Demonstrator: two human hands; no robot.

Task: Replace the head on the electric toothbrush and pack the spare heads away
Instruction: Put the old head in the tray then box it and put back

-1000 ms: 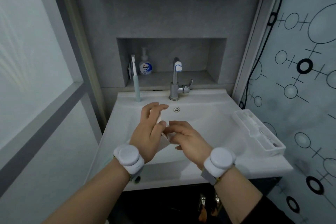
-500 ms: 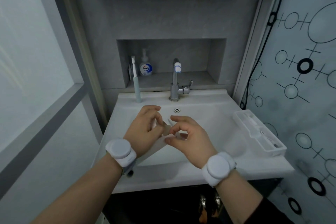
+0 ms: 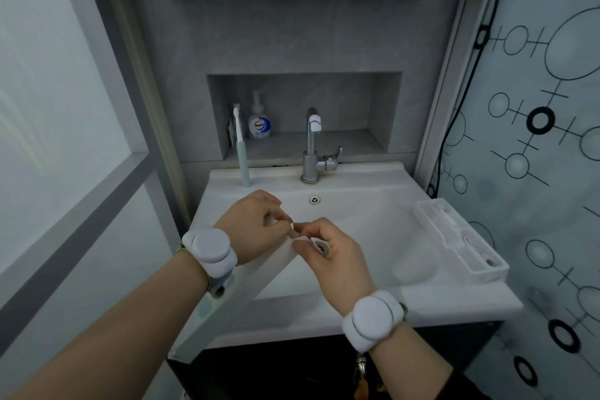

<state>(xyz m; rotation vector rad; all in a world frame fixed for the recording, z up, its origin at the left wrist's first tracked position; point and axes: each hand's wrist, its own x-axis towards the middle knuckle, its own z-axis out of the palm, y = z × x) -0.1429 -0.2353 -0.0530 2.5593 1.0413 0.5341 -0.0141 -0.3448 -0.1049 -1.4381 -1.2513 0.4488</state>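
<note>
**Mia:** Where is the toothbrush (image 3: 242, 153)?

**Dad:** It stands up straight on the back left corner of the sink (image 3: 373, 221), just left of the tap (image 3: 311, 146). It has a head on it. Nobody is touching it.

**Mia:** What are the hands doing?

**Dad:** They hold a long white box (image 3: 259, 273) over the front of the sink. The right hand (image 3: 337, 256) is wrapped round the top end. The left hand (image 3: 256, 227) pinches a little flap (image 3: 292, 226) on that end.

**Mia:** What is new?

**Dad:** A second ago both hands were bunched up on the box and hid it. Now they have spread a bit. The flap is pulled up, and I can see a dark round hole at the end.

**Mia:** So the box is opening?

**Dad:** I think so. Maybe the new head is inside, but I can't see in. The swap has not begun.

**Mia:** And the white case (image 3: 461, 243)?

**Dad:** It lies open on the right edge of the sink, well away from the hands.
</note>
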